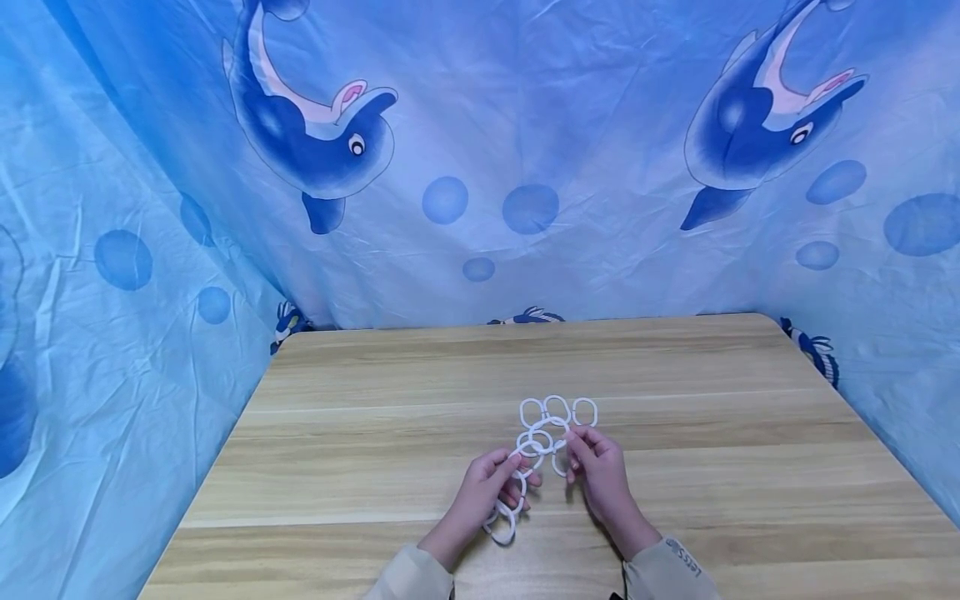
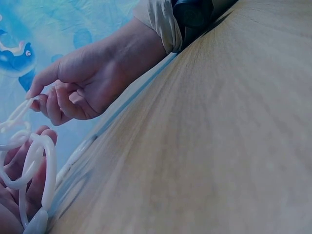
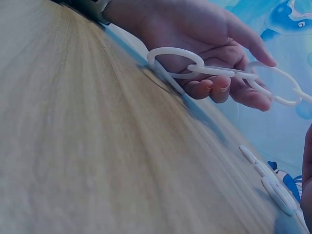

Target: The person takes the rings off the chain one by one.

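Note:
A chain of white plastic oval links point(image 1: 507, 540) runs across my left hand point(image 1: 480, 490), its lower end hanging below the fingers. Left thumb and fingers pinch one of the links. My right hand point(image 1: 606, 475) pinches a white link point(image 1: 552, 419) at the upper end, close to the left fingertips. In the right wrist view, the chain point(image 3: 212, 70) crosses the left fingers point(image 3: 251, 100), with several links joined. The left wrist view shows the right thumb and forefinger together on a link point(image 2: 17, 114); where the links meet there is hard to make out.
Beyond the hands, white links point(image 1: 585, 412) lie on the wooden table point(image 1: 337, 433). Another link point(image 1: 560, 465) is partly hidden beside the right fingers. A blue curtain with dolphins point(image 1: 480, 150) hangs behind the table and along its sides.

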{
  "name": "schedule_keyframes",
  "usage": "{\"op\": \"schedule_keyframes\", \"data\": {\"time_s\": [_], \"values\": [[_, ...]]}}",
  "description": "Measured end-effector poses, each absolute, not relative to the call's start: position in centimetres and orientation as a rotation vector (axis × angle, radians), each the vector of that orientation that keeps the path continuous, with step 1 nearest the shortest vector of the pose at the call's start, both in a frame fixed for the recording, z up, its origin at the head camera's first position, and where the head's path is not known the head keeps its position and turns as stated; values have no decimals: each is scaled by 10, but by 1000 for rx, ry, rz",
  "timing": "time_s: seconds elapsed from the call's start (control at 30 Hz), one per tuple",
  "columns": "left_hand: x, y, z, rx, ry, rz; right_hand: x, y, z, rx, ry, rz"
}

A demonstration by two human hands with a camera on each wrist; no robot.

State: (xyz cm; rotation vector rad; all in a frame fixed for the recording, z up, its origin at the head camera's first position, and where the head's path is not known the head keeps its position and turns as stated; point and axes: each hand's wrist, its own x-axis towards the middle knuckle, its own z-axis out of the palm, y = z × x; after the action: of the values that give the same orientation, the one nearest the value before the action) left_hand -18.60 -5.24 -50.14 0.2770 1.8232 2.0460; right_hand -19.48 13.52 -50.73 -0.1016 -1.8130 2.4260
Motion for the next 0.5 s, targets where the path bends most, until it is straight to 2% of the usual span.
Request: {"op": "schedule_keyframes", "data": {"time_s": [0.5], "values": [[-187, -52, -511, 259, 1771, 2129, -196, 137, -510, -140, -1743, 2414]]}}
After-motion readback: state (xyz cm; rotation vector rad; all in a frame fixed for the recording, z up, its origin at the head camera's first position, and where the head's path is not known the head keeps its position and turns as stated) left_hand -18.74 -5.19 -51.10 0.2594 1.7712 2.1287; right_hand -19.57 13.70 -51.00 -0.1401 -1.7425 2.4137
